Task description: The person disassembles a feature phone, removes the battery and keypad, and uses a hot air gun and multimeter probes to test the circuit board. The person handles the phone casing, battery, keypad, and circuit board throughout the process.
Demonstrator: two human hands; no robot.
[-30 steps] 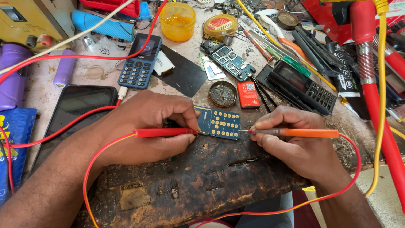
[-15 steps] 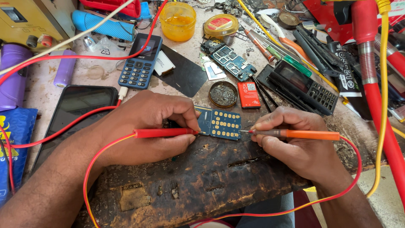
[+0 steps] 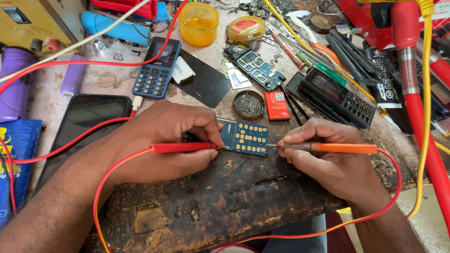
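Left hand (image 3: 164,140): closed round red probe (image 3: 183,148), tip touching left edge of blue keypad circuit board (image 3: 246,137). Right hand (image 3: 328,157): pinched shut on orange probe (image 3: 337,148), metal tip touching board's right edge. Board flat on worn dark wooden block (image 3: 225,197), between both hands. Red leads trailing from both probes. Just beyond board: round tin (image 3: 248,104), small red battery (image 3: 276,105). Farther back: blue keypad phone (image 3: 157,68), yellow tub (image 3: 198,23). Left of left hand: black smartphone (image 3: 82,126).
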